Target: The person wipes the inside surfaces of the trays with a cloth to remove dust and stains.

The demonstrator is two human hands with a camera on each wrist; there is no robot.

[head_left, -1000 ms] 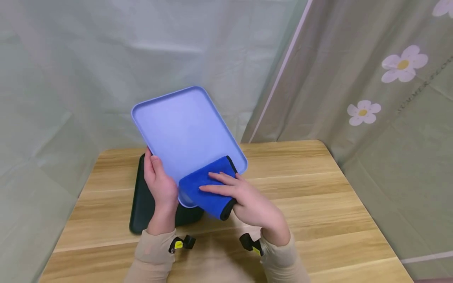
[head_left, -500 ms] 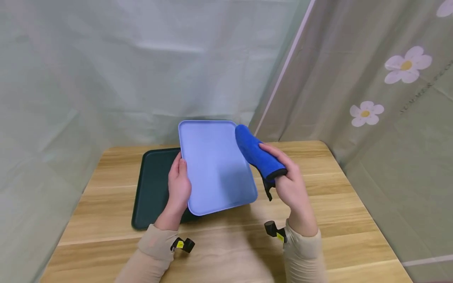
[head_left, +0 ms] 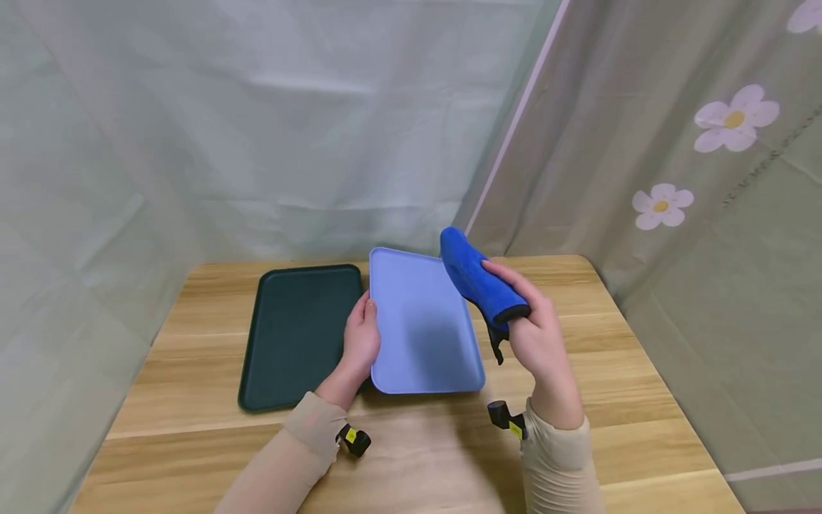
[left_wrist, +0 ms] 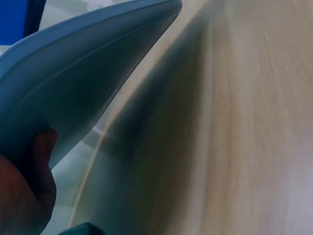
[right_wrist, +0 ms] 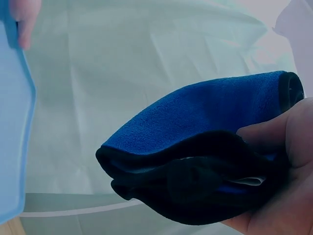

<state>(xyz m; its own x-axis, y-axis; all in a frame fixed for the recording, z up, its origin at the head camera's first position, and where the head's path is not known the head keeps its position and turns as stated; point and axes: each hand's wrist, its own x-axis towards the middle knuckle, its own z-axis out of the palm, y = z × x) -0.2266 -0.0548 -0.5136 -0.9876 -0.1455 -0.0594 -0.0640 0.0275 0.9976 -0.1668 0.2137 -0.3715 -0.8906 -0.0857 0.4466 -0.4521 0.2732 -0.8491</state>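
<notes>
A light blue rectangular tray (head_left: 420,321) is gripped at its left edge by my left hand (head_left: 361,339). In the left wrist view the tray's underside (left_wrist: 83,73) is raised at a tilt over the wood, casting a shadow. My right hand (head_left: 536,335) holds a folded blue cloth (head_left: 478,275) with black edging, to the right of the tray. The right wrist view shows the cloth (right_wrist: 205,110) doubled over, pinched between thumb and fingers and apart from the tray. A dark green tray (head_left: 302,335) lies flat on the table, left of the blue one.
The wood-grain table (head_left: 616,400) has rounded far corners. Pale curtains (head_left: 289,128) hang behind it, and a flowered curtain (head_left: 661,207) hangs at the right. Each wrist carries a small black camera.
The blue tray has come down and to the right and turned straighter, uncovering the dark green tray. My right hand has lifted the cloth off the blue tray and moved right.
</notes>
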